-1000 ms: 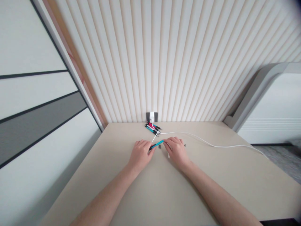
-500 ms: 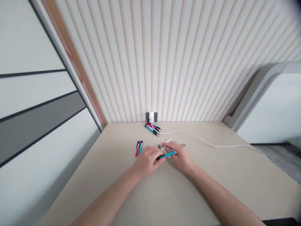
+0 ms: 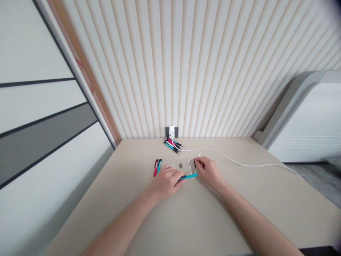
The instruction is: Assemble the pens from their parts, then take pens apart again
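Observation:
My left hand (image 3: 168,180) is closed around the black end of a blue pen barrel (image 3: 189,176), which points right, just above the table. To its right, my right hand (image 3: 209,170) has its fingertips pinched together low at the tabletop. A small black piece (image 3: 194,164) shows at those fingertips; whether it is gripped I cannot tell. A thin white pen refill (image 3: 200,154) runs past the same fingers, partly hidden by them. Two more slim pale refills (image 3: 189,164) lie side by side between the hands. A small grey piece (image 3: 180,165) lies left of them.
A red pen barrel (image 3: 155,168) and another blue barrel (image 3: 159,165) lie beyond my left hand. Several pens (image 3: 172,145) are piled by the wall, below a white charger (image 3: 172,132). Its white cable (image 3: 234,162) crosses the table (image 3: 138,156) to the right.
My right hand has moved right, away from the blue barrel, and its fingers have drawn together. The white refill has shifted right with it. My left hand keeps hold of the barrel.

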`<state>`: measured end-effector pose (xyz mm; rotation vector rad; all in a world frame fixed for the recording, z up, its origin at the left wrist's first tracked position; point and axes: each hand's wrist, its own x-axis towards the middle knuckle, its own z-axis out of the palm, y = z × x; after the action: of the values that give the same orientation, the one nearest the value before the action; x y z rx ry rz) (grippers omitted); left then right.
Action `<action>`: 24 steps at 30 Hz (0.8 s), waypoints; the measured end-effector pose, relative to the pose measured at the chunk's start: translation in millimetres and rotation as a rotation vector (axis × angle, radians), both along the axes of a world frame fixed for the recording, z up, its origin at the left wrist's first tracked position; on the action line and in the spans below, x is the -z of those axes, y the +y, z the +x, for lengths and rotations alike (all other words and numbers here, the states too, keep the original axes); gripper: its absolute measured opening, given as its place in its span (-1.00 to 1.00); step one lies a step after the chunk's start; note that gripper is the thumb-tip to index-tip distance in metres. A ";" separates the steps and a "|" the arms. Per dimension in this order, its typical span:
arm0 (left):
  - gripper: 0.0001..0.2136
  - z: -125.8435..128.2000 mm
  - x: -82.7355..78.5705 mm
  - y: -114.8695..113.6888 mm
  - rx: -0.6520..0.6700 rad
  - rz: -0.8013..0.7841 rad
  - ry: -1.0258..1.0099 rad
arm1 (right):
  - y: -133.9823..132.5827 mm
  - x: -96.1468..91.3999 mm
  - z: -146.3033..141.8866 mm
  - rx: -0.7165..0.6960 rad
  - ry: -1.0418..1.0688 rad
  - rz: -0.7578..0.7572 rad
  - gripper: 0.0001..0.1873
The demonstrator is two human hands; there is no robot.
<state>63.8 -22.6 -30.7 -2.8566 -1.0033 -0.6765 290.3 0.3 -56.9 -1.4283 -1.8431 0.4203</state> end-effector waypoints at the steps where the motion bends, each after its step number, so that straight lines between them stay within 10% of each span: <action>1: -0.87 0.2 1.0 0.3 0.002 -0.001 0.008 | -0.9 0.4 -1.6 -0.010 -0.053 -0.001 -0.72; 17: -0.85 -2.1 -0.4 2.2 -0.032 0.042 -0.018 | -21.3 -12.1 -6.9 -0.059 -0.480 -0.130 -0.75; 24: -0.88 -6.3 -0.5 7.5 -0.325 0.005 -0.029 | -22.8 -8.7 -8.4 -0.120 -0.466 -0.148 -0.70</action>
<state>57.5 -15.2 -30.1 -2.5936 -1.4228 -0.6874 281.9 -22.6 -48.1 -1.6204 -2.3181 0.3034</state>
